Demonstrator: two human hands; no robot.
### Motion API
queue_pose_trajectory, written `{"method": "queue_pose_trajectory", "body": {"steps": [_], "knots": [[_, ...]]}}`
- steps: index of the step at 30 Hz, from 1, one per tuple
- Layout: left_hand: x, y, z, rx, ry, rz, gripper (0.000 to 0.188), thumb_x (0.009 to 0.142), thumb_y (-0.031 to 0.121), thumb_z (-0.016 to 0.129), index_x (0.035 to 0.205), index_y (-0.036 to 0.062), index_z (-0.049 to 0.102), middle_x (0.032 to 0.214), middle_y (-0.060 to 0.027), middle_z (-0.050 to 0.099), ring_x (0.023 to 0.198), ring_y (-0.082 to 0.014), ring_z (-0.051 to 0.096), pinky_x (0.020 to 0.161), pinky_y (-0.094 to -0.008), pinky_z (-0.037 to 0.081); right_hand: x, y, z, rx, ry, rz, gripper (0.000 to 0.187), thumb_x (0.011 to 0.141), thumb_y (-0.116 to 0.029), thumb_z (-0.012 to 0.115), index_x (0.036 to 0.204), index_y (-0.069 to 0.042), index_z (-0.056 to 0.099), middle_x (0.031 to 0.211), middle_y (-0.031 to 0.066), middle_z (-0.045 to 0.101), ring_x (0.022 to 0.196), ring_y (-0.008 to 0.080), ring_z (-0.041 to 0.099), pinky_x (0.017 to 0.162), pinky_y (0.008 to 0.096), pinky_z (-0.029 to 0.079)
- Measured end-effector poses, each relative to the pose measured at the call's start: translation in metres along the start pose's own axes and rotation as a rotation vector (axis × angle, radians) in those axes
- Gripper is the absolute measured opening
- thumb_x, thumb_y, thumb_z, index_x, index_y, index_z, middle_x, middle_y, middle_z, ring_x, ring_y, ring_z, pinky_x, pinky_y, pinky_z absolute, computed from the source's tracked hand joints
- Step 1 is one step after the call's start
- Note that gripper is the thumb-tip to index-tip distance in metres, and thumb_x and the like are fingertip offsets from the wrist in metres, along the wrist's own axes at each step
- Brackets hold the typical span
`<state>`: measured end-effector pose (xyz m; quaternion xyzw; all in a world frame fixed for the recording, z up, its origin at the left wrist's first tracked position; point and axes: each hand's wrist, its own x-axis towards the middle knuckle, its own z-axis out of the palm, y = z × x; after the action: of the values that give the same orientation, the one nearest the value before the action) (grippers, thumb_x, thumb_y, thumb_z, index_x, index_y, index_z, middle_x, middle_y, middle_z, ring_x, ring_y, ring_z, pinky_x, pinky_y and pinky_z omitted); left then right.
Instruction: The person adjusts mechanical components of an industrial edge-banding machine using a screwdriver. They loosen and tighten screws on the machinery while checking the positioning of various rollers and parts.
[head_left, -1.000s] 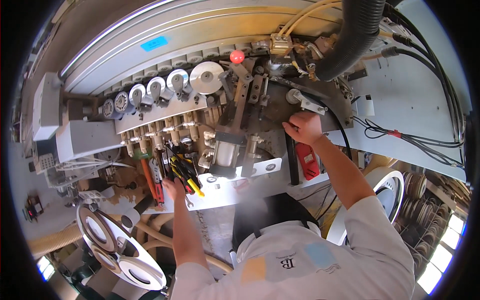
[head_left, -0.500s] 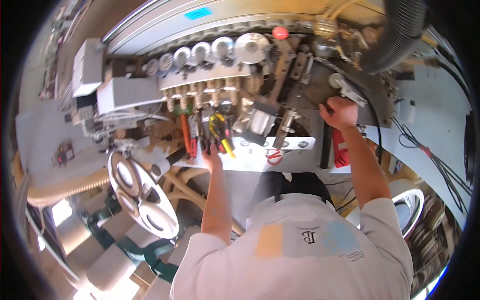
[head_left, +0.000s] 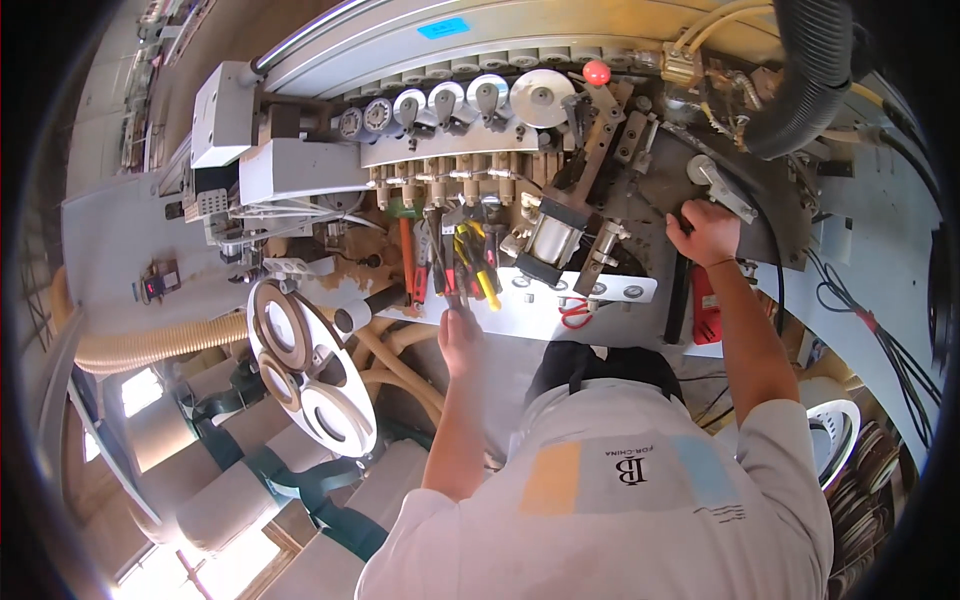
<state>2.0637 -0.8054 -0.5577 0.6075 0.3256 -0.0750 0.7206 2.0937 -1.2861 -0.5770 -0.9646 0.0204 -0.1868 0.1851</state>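
Observation:
My left hand [head_left: 459, 343] is closed around the lower end of a slim dark-handled hand tool [head_left: 456, 300], partly blurred and covered by the fingers. Just beyond it stands a row of hand tools: yellow-handled pliers [head_left: 487, 284], an orange-handled tool [head_left: 407, 258] and a red-and-grey-handled tool [head_left: 421, 270]. My right hand [head_left: 710, 236] is curled over the dark metal plate [head_left: 668, 170] of the machine, beside a grey lever with a round end [head_left: 722, 188]. A thin dark rod [head_left: 651, 205] points toward its fingers; what they grip is hidden.
A metal cylinder block [head_left: 553, 243] and a white perforated strip [head_left: 640, 291] lie between my hands. Red-handled scissors [head_left: 575, 316] hang by the strip. Right of them is a red box-like object [head_left: 706, 308]. A black corrugated hose [head_left: 815, 80] hangs at upper right; a large white reel [head_left: 335, 405] stands left.
My left hand has drawn back from the row of tools toward me, with the dark-handled tool in it. My right hand stays over the plate. The whole view has shifted slightly.

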Motion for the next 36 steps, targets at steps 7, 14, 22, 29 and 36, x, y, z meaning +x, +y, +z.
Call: {"method": "queue_pose_trajectory", "body": {"steps": [7, 14, 22, 29, 36], "knots": [[-0.022, 0.066, 0.052, 0.298, -0.419, 0.218, 0.026, 0.1, 0.004, 0.065, 0.125, 0.0006, 0.06, 0.104, 0.0004, 0.064, 0.083, -0.0074, 0.056, 0.071, -0.0229, 0.047, 0.001, -0.002, 0.005, -0.005, -0.078, 0.021, 0.035, 0.08, -0.041, 0.075, 0.067, -0.015, 0.056, 0.067, 0.0049, 0.061, 0.063, 0.0302, 0.065, 0.054, 0.0464, 0.049], [-0.01, 0.154, 0.236, 0.994, -0.773, 0.974, 0.038, 0.087, 0.007, 0.074, 0.125, 0.0103, 0.069, 0.096, -0.011, 0.074, 0.072, -0.0246, 0.071, 0.067, -0.0322, 0.056, 0.0, 0.0, -0.004, 0.035, -0.088, 0.036, 0.034, 0.079, -0.043, 0.075, 0.068, -0.014, 0.06, 0.064, 0.0046, 0.062, 0.059, 0.0299, 0.064, 0.053, 0.0454, 0.05], [-0.01, 0.224, 0.35, 1.391, -0.972, 1.322, 0.039, 0.086, 0.019, 0.074, 0.126, 0.0214, 0.072, 0.084, -0.0053, 0.067, 0.067, -0.0302, 0.067, 0.06, -0.0416, 0.054, -0.006, 0.002, 0.003, 0.031, -0.089, 0.039, 0.037, 0.079, -0.044, 0.074, 0.068, -0.013, 0.058, 0.064, 0.0046, 0.061, 0.058, 0.0308, 0.063, 0.051, 0.0473, 0.047], [0.002, 0.202, 0.373, 1.589, -1.004, 1.492, 0.038, 0.088, 0.019, 0.072, 0.126, 0.0249, 0.072, 0.087, -0.0035, 0.064, 0.067, -0.0263, 0.066, 0.056, -0.0389, 0.053, -0.003, 0.0, 0.001, 0.04, 0.009, -0.015, 0.036, 0.077, -0.044, 0.075, 0.071, -0.013, 0.058, 0.066, 0.0039, 0.058, 0.061, 0.03, 0.062, 0.058, 0.0452, 0.049], [0.024, 0.176, 0.404, 1.756, -1.042, 1.661, 0.047, 0.085, 0.014, 0.067, 0.131, 0.0272, 0.071, 0.089, -0.0046, 0.065, 0.069, -0.0231, 0.069, 0.061, -0.0383, 0.054, -0.007, 0.001, 0.002, 0.022, -0.111, 0.05, 0.036, 0.077, -0.045, 0.075, 0.071, -0.013, 0.059, 0.066, 0.0026, 0.058, 0.061, 0.0283, 0.063, 0.055, 0.0449, 0.048]]}}
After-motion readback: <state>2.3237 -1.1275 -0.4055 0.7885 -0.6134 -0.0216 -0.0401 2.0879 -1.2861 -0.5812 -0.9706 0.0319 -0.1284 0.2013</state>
